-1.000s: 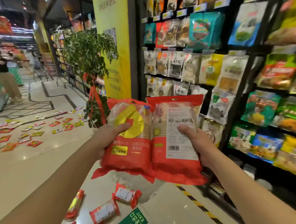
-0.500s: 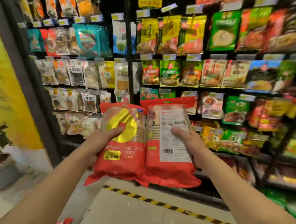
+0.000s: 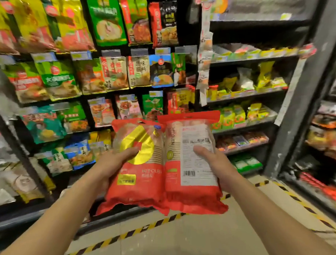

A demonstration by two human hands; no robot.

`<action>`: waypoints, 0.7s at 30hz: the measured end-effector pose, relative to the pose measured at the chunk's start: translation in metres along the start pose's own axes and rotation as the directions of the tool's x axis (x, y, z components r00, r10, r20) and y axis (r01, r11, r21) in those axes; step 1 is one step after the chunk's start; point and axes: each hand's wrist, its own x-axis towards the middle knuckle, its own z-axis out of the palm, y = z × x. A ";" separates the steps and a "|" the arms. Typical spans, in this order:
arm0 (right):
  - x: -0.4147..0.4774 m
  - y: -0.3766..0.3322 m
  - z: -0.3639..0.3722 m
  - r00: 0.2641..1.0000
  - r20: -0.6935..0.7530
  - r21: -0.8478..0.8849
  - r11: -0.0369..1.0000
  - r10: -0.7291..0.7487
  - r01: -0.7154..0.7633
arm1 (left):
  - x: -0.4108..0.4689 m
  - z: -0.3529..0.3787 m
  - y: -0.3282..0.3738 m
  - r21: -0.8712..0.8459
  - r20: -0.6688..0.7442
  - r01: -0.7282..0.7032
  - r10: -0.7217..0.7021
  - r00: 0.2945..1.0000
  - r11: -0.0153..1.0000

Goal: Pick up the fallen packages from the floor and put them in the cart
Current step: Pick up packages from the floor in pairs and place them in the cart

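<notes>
so both hands are holding a red package each, up in front of the store shelves. the left hand is gripping the front-facing package, thumb lying across the gold circle on it. the right hand is gripping the back-facing package, thumb sitting on the white label above the barcode. the two packs are touching side by side, hanging above the yellow-black floor tape. shelves are looking blurry
</notes>
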 end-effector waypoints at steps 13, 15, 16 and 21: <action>-0.064 -0.006 -0.170 0.791 -0.612 0.023 1.000 -0.002 0.021 | 0.117 0.247 0.019 0.132 0.632 0.032 -0.109 0.767 0.991; -0.081 -0.009 -0.184 0.706 -0.708 0.012 1.000 -0.009 0.026 | 0.121 0.283 0.020 0.146 0.698 0.001 -0.103 0.708 0.989; -0.091 -0.009 -0.189 0.666 -0.746 0.019 1.000 -0.002 0.024 | 0.124 0.301 0.018 0.161 0.727 -0.010 -0.112 0.677 0.987; -0.148 0.007 -0.212 0.434 -0.900 0.045 0.998 0.026 0.033 | 0.112 0.387 0.002 0.188 0.860 -0.039 -0.146 0.490 0.981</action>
